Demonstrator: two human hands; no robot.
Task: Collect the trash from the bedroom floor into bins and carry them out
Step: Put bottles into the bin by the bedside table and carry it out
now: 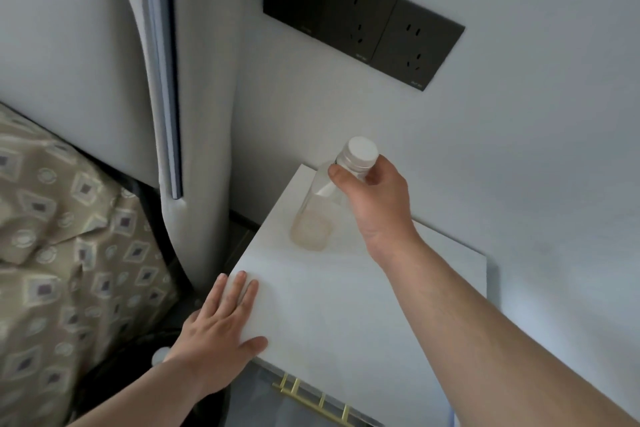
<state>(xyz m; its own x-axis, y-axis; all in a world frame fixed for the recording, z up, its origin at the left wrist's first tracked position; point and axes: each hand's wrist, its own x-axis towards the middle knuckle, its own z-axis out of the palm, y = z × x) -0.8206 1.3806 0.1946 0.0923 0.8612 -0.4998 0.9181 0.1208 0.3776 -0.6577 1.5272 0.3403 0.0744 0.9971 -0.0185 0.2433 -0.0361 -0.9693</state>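
A clear plastic bottle (317,218) with a white cap stands on the white nightstand top (329,305), a little pale liquid in its bottom. My right hand (375,198) grips it around the neck just under the cap. My left hand (221,326) lies flat with straight fingers on the nightstand's near left corner. Below that hand a dark bin (114,374) shows in the gap beside the bed, with a small white cap-like object (160,355) in it, mostly hidden by my arm.
The grey padded headboard (197,97) rises left of the nightstand. A bed with patterned beige bedding (62,236) fills the left. Dark wall sockets (363,21) sit on the wall above. A gold drawer handle (311,399) runs along the nightstand's front.
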